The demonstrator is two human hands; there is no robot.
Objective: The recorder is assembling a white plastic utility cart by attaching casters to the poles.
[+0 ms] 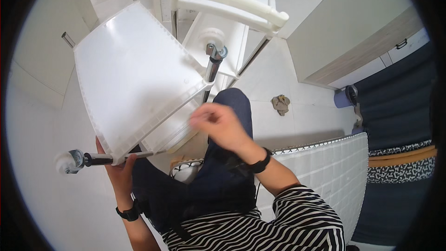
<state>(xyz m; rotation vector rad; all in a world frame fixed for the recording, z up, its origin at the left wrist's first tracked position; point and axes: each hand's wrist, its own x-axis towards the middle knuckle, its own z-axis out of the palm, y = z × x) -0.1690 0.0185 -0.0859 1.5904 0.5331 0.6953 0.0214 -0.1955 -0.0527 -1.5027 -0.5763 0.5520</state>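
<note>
A white plastic shelf (134, 74) with metal posts leans tilted in front of me. My left hand (121, 171) grips its near left corner, fingers partly hidden behind it. Beside that hand, a caster wheel (69, 161) sits on the end of a short metal post (98, 159). At the shelf's right corner another caster (214, 42) tops a metal post (212, 69). My right hand (219, 124) hovers over my knee, just below that corner, apart from the shelf. Its fingers are curled in and slightly blurred; whatever they may hold cannot be made out.
Behind the shelf stands a white cart frame with a curved handle (227, 0). A quilted white mat (316, 172) lies to my right. Farther off are a brown crumpled cloth (280, 104), a purple bin (344, 97), a cabinet (344, 42) and a dark curtain (395, 107).
</note>
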